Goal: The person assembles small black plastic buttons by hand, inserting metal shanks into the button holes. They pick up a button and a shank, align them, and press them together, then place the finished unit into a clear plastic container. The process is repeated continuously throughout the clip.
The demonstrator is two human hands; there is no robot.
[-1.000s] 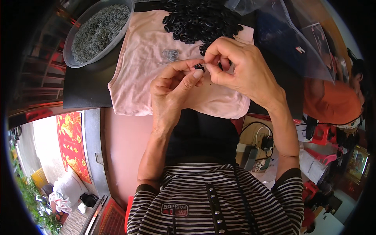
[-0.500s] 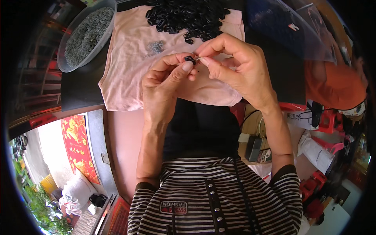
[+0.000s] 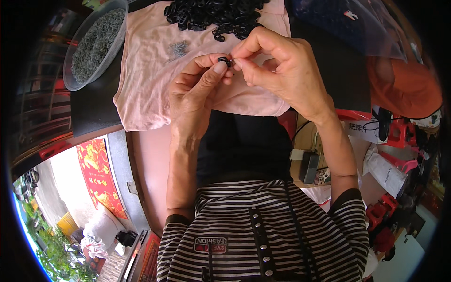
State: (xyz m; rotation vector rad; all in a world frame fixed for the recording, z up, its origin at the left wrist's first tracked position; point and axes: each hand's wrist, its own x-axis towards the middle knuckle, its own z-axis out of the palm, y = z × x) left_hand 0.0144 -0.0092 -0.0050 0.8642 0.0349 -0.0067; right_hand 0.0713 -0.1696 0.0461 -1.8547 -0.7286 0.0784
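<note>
Pinched between the thumb and fingers of my left hand is a small black plastic piece. My right hand is closed at the fingertips on a thin metal screw, whose end meets the right side of the black piece. How deep the screw sits in it I cannot make out. Both hands are above a pink cloth. Beyond them lies a heap of similar black plastic pieces, with one or two apart at its near edge. A small pile of metal screws rests on the cloth left of that heap.
A clear plastic tub full of small grey metal parts stands at the far left of the dark table. A clear plastic bag lies at the far right, near an orange-brown cover. Red stools stand to the lower right.
My right fingertips have come closer to the black piece, and less of the screw shows between them. The whole view has shifted slightly; my left hand keeps its hold.
</note>
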